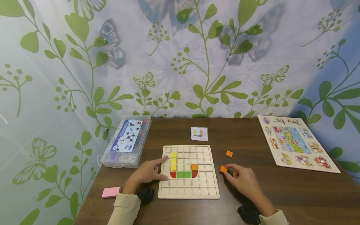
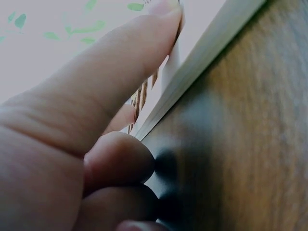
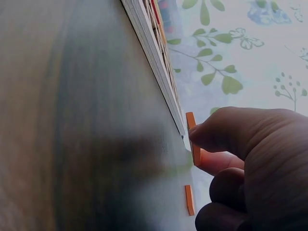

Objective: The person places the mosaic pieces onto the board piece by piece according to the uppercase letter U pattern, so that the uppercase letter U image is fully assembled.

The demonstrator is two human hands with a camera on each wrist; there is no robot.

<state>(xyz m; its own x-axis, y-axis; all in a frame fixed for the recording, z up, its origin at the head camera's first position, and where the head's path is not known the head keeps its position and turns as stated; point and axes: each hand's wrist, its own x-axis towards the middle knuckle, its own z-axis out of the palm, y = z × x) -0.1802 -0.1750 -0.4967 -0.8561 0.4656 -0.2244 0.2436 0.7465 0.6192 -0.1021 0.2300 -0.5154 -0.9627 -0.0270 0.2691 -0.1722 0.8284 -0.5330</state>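
A pale wooden grid board (image 1: 188, 192) lies on the table, holding yellow, green, red and orange tiles. At its left edge, my left hand (image 1: 147, 172) rests its straight index finger and thumb on the border, the other fingers bent under. My right hand (image 1: 244, 179) pinches an orange square tile (image 1: 223, 169) between thumb and index finger, just off the board's right edge. In the right wrist view the held tile (image 3: 193, 139) stands on edge between the fingertips. A second loose orange tile (image 1: 229, 153) lies on the table beyond that hand.
Behind the board lies a small pattern card (image 1: 199, 133). A clear plastic case (image 1: 126, 140) sits at the back left, with a pink block (image 1: 111, 192) nearer the front. A wooden picture puzzle board (image 1: 298, 143) lies at the right. A leaf-patterned cloth (image 1: 180, 62) hangs behind the table.
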